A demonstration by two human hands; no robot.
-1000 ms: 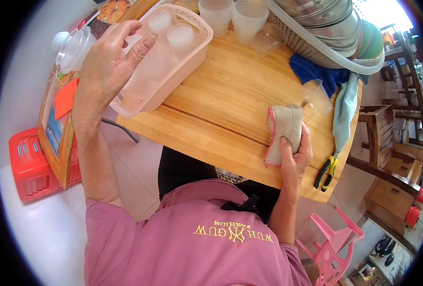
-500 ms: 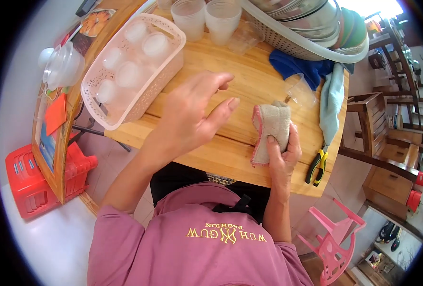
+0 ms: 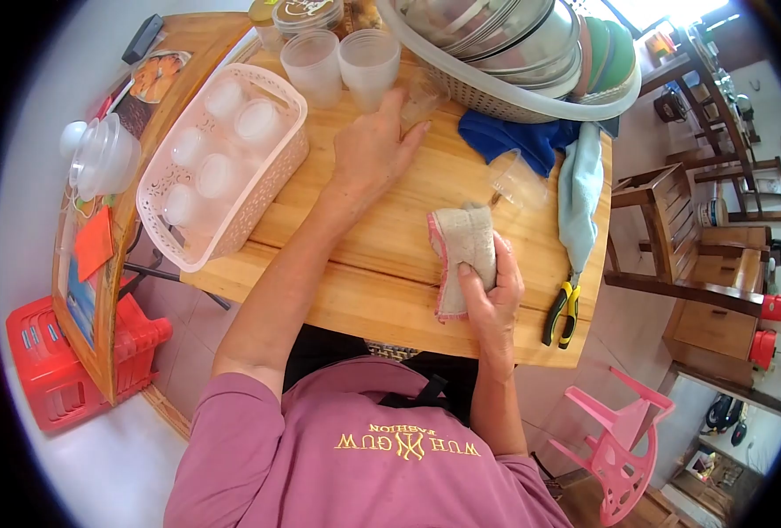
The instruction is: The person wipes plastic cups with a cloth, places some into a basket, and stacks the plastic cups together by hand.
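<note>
My right hand [image 3: 496, 295] holds a folded beige cloth [image 3: 465, 255] with a pink edge over the wooden table [image 3: 364, 299]. Thumb and index finger apart, my left hand [image 3: 377, 145] reaches over the table just below two stacks of frosted plastic cups [image 3: 369, 63] and beside a clear plastic cup [image 3: 425, 92] lying there. Its fingertips come close to the stacks; whether they touch is unclear. To the left stands a pink basket [image 3: 295, 151] with several frosted cups in it. Another clear cup [image 3: 520, 179] lies on its side beyond the cloth.
A large basket [image 3: 496, 88] of metal bowls stands at the back, with a blue cloth [image 3: 518, 141] below it. A light blue cloth [image 3: 579, 198] and yellow-black pliers [image 3: 562, 312] lie at the right edge. A pink plastic chair [image 3: 623, 431] stands on the floor.
My left hand has moved from over the pink basket rightward to near the cup stacks. The cloth stays in my right hand. The view has shifted, showing more of the table's back.
</note>
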